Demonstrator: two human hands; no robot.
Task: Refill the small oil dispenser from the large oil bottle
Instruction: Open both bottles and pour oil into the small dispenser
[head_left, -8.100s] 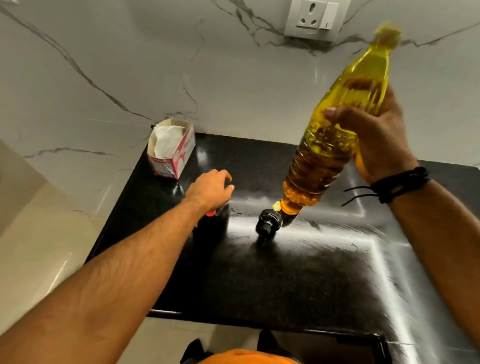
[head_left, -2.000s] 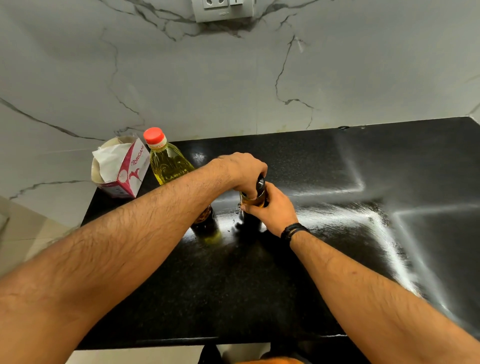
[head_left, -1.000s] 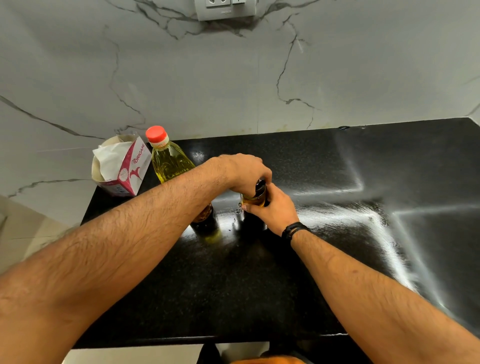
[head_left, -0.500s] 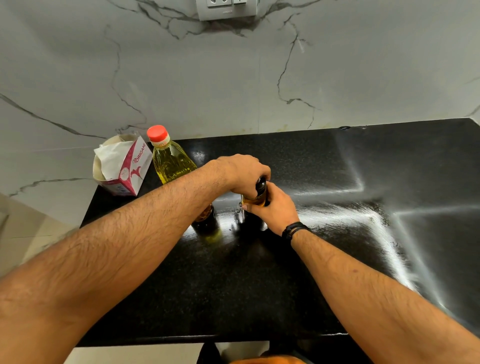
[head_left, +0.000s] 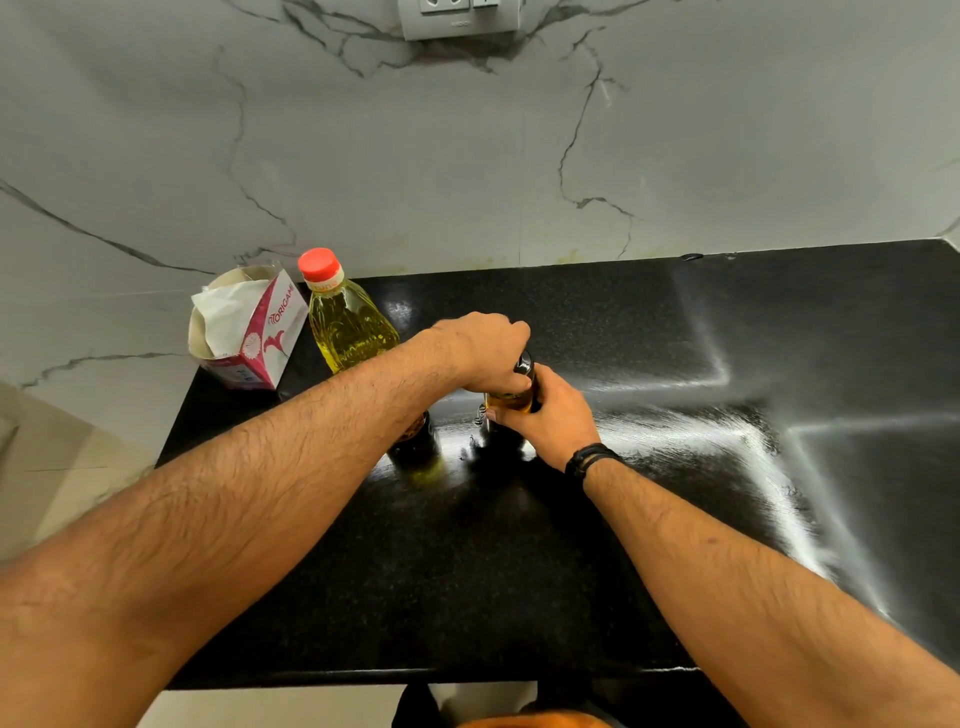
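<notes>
The small oil dispenser (head_left: 511, 399) stands on the black counter (head_left: 467, 561), amber oil showing between my fingers. My right hand (head_left: 553, 415) is wrapped around its body. My left hand (head_left: 488, 351) is closed over its black top (head_left: 523, 364) from above, hiding most of it. The large oil bottle (head_left: 348, 327), yellow with a red cap, stands upright behind my left forearm, which covers its lower part.
A pink and white tissue box (head_left: 249, 327) sits at the counter's back left corner, next to the large bottle. A marble wall with a socket plate (head_left: 460, 18) rises behind. The counter's front edge (head_left: 415, 675) is near me.
Eight seconds ago my right hand held the large bottle tipped over the dispenser. Now that bottle stands capped at the back left. Over the last second both hands have stayed on the dispenser.
</notes>
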